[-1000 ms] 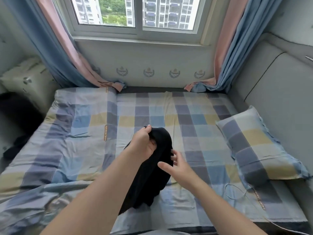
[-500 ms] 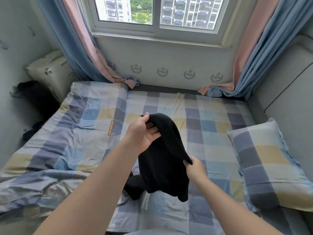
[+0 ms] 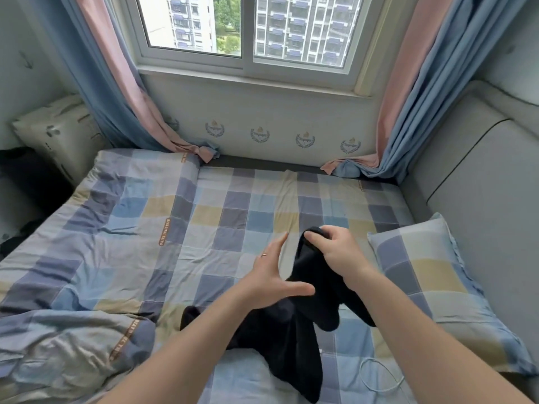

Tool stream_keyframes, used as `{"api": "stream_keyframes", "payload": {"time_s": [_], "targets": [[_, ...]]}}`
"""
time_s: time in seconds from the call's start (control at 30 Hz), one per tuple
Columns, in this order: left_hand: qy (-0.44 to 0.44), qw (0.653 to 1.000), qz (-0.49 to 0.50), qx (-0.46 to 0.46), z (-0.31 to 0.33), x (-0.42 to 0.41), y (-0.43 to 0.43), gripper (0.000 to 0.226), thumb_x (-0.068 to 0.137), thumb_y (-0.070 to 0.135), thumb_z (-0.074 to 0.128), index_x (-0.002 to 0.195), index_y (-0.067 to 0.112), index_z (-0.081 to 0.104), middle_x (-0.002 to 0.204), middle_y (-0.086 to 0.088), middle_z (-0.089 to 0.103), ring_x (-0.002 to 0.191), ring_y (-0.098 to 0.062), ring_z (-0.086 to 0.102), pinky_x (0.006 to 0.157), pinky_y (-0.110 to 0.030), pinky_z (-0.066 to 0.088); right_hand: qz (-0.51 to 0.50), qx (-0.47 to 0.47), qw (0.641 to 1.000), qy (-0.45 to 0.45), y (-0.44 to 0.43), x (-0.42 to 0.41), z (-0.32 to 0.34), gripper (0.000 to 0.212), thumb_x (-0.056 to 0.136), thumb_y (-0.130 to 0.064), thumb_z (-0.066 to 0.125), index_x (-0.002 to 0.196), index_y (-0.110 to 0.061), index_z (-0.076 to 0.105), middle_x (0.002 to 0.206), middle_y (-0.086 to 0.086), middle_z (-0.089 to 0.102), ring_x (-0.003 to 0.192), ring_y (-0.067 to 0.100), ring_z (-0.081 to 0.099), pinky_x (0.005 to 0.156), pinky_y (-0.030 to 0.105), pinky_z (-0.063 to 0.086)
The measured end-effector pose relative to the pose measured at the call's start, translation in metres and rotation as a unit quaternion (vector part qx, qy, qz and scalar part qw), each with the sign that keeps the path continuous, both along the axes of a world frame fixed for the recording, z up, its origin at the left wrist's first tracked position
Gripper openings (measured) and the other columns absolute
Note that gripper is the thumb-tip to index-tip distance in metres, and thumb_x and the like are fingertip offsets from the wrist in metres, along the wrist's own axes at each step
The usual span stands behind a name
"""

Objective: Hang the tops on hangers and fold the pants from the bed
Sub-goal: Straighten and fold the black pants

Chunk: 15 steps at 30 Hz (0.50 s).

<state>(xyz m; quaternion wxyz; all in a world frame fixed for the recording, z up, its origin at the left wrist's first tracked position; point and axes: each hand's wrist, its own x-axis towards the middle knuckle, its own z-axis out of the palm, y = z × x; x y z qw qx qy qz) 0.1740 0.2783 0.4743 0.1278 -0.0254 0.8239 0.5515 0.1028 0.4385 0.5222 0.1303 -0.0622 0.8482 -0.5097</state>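
Black garment [image 3: 291,330] droops onto the near middle of the bed [image 3: 131,228], right hand [image 3: 338,258] fingers clamped on its top edge, probably to shake it out; left hand [image 3: 271,278] hovers beside, fingers spread.

A black garment [image 3: 303,316], soft and matte, hangs crumpled in the lower middle of the frame. Its bunched upper end is lifted, pinched in the right hand [image 3: 338,252]. Its lower folds trail onto the checked bed [image 3: 204,228].
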Motion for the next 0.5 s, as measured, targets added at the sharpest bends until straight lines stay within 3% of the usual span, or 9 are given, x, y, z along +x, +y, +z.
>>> {"api": "stream_keyframes", "payload": {"time_s": [0.07,0.13,0.2,0.27,0.37,0.43,0.5], "targets": [[0.027,0.997,-0.028,0.072,0.003,-0.004,0.012,0.102,0.066,0.049,0.086,0.147,0.053,0.024,0.146,0.020,0.046,0.138,-0.006,0.042,0.107,-0.035,0.046,0.072,-0.017,0.997,0.019,-0.001,0.005,0.022,0.008,0.093,-0.027,0.068,0.088,-0.022,0.073,0.082,-0.003,0.073,0.079,0.011,0.070,0.072,0.027,0.056],[0.053,0.995,-0.015,0.086,0.006,-0.007,0.019,0.070,0.076,0.043,0.081,0.133,0.053,0.042,0.121,0.026,0.063,0.114,0.003,0.060,0.091,-0.024,0.054,0.116,-0.029,0.992,0.040,0.001,0.007,0.038,0.003,0.091,-0.022,0.070,0.092,-0.023,0.073,0.086,-0.005,0.074,0.084,0.010,0.070,0.076,0.026,0.055],[0.091,0.995,0.033,0.033,0.009,-0.013,0.018,0.038,0.084,0.046,0.071,0.119,0.044,0.058,0.105,0.020,0.070,0.100,0.001,0.066,0.087,-0.032,0.056,0.126,-0.060,0.989,0.044,0.006,0.008,0.046,0.009,0.092,-0.017,0.070,0.099,-0.021,0.072,0.091,-0.006,0.075,0.089,0.008,0.070,0.078,0.020,0.054],[0.109,0.990,0.083,0.040,0.017,-0.020,0.013,0.015,0.092,0.038,0.066,0.108,0.037,0.064,0.098,0.016,0.073,0.096,-0.005,0.067,0.089,-0.036,0.055,0.112,-0.120,0.986,0.037,0.013,0.006,0.049,0.018,0.094,-0.010,0.067,0.109,-0.020,0.070,0.099,-0.007,0.075,0.097,0.007,0.070,0.081,0.018,0.053],[0.080,0.972,0.170,0.138,0.040,-0.027,0.009,0.011,0.098,0.029,0.062,0.108,0.029,0.067,0.102,0.006,0.074,0.103,-0.016,0.068,0.095,-0.041,0.054,0.070,-0.165,0.983,0.035,0.022,0.004,0.042,0.041,0.090,-0.027,0.072,0.129,-0.028,0.058,0.119,-0.012,0.069,0.114,0.002,0.063,0.092,0.021,0.051],[0.043,0.955,0.192,0.220,0.059,-0.031,0.011,0.020,0.098,0.031,0.063,0.115,0.021,0.068,0.106,-0.002,0.075,0.103,-0.021,0.070,0.096,-0.046,0.055,0.063,-0.185,0.980,-0.026,0.022,0.008,0.030,0.075,0.076,-0.049,0.079,0.141,-0.036,0.045,0.135,-0.010,0.059,0.124,0.007,0.058,0.102,0.030,0.049],[0.016,0.940,0.197,0.278,0.076,-0.036,0.013,0.024,0.097,0.033,0.064,0.115,0.018,0.068,0.104,-0.003,0.077,0.099,-0.023,0.073,0.091,-0.045,0.058,0.084,-0.239,0.961,-0.115,0.020,0.013,0.013,0.091,0.067,-0.057,0.085,0.144,-0.037,0.040,0.134,-0.003,0.062,0.121,0.017,0.063,0.096,0.036,0.055]]}}
